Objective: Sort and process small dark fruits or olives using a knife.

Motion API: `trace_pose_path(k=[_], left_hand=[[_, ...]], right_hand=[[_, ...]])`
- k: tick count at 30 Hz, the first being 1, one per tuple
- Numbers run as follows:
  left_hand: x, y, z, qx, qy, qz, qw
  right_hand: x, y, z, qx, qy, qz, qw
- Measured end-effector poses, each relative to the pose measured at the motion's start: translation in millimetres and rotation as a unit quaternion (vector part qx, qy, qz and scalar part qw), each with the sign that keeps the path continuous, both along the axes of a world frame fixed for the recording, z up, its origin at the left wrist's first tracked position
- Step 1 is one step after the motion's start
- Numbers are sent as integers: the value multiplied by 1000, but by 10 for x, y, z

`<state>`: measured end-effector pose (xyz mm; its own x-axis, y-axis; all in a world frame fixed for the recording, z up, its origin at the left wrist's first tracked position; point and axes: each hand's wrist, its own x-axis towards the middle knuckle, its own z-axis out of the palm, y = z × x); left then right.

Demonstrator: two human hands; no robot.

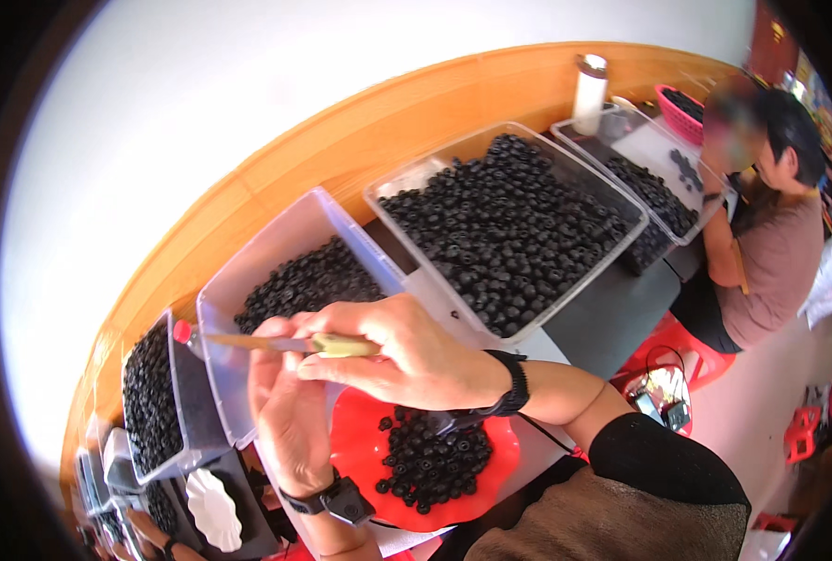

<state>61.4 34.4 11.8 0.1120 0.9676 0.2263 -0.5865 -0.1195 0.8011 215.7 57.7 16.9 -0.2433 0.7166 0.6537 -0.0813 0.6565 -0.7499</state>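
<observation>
My right hand [416, 351] grips a knife [346, 345] by its yellow-green handle, with the blade pointing left across the fingers of my left hand [290, 411]. The left fingers and thumb are bent together by the blade; whatever they hold is hidden. Below both hands lies a red dish [502, 458] with a wavy rim. Heaped in it are small, round black pieces [439, 463], some with a ring-like hollow. Just beyond my left hand stands a clear bluish bin [234, 294] partly filled with similar pieces.
A larger clear bin [379, 201] of black pieces stands beyond, another [622, 140] near a seated person [771, 252]. At left are a further bin [187, 402], a white wavy dish [212, 510] and another person's hand [150, 528]. A white bottle [590, 93] stands by the wall.
</observation>
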Motion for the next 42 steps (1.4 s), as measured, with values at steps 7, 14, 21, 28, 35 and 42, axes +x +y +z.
trace_pose_path(k=[7,14,21,28,35,42], left_hand=[[-588,-311,143,294,-78,-66,950],[-459,-469,59,416,-99,-100,898],[-295,-331,30,428,-247,-159,854],[-42,-117,-89,410,-397,-202,796],[476,111,-69,376,-551,-252,701],[1017,272,-88,326,-682,-262,600]], right_hand=[[66,-45,113,-7,-17,6,1000],[48,11,-34,-24,-15,16,999],[48,-28,-20,-15,-5,25,1000],[16,2,-58,-33,12,40,999],[72,-24,-33,-2,33,11,999],[-32,16,-74,-16,60,-42,997]])
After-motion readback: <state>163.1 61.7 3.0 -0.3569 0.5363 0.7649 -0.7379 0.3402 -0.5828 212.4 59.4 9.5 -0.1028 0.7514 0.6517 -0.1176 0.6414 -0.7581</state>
